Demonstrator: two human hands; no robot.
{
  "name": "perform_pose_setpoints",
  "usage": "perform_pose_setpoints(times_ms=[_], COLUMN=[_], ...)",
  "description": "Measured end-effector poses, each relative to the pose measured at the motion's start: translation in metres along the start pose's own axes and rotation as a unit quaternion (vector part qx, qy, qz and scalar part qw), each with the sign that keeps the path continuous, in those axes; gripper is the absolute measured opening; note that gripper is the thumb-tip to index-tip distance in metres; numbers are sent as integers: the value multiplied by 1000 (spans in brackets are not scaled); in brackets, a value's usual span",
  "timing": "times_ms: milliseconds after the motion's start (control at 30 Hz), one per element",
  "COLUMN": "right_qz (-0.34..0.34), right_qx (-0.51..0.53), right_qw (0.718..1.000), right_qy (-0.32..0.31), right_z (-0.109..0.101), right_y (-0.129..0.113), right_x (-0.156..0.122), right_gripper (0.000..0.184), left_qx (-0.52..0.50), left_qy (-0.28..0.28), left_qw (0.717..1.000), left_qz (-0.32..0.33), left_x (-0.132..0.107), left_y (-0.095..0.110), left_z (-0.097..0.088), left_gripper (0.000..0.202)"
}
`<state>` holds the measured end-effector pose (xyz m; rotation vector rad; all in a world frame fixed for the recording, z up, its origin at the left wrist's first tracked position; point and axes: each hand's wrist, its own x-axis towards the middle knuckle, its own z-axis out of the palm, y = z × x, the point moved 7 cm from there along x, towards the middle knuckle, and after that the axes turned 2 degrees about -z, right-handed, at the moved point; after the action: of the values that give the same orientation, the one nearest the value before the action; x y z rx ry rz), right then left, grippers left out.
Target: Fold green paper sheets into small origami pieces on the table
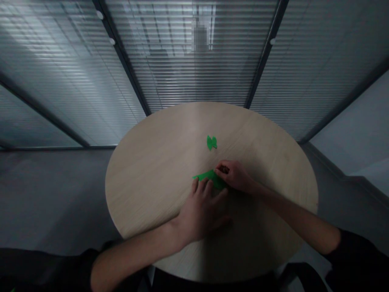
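Observation:
A green piece of paper (209, 177) lies on the round wooden table (158, 162), partly under both hands. My left hand (202, 209) lies flat on its near part, fingers stretched out and pressing down. My right hand (235, 176) rests at the paper's right edge with fingers curled in a pinch on it. A small folded green paper figure (212, 142) sits alone farther back on the table, apart from both hands.
Glass walls with horizontal blinds (182, 61) and dark frames stand behind the table. Grey floor (51, 190) surrounds the table on both sides. The table's near edge is close to my body.

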<state>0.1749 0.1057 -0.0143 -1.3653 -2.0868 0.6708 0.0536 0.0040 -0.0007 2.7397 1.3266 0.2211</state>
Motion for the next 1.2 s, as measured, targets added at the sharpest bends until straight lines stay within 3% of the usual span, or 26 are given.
perform_pose_setpoints(times_ms=[100, 233, 533, 733, 900, 1033, 1200], right_qz=[-9, -16, 2, -3, -14, -10, -11], right_qx=[0, -1, 5, -1, 7, 8, 6], right_qw=[1000, 1000, 1000, 1000, 1000, 1000, 1000], right_qy=[-6, 2, 1, -1, -11, -6, 8], right_z=[1, 0, 0, 1, 0, 0, 0], right_y=[0, 0, 1, 1, 0, 1, -1], right_x=[1, 1, 1, 1, 2, 2, 1], right_gripper=[15, 15, 16, 16, 17, 14, 15], left_qx=[3, 13, -23, 16, 21, -5, -15], left_qy=[14, 16, -26, 29, 69, 48, 16], left_qw=[1000, 1000, 999, 999, 997, 999, 999], left_qz=[-20, -1, 16, 3, 16, 21, 36], left_x=[5, 3, -7, -4, 12, 16, -3], left_y=[-4, 0, 3, 1, -8, -13, -12], left_z=[-3, 0, 4, 5, 4, 5, -2], left_gripper=[66, 64, 67, 83, 68, 66, 65])
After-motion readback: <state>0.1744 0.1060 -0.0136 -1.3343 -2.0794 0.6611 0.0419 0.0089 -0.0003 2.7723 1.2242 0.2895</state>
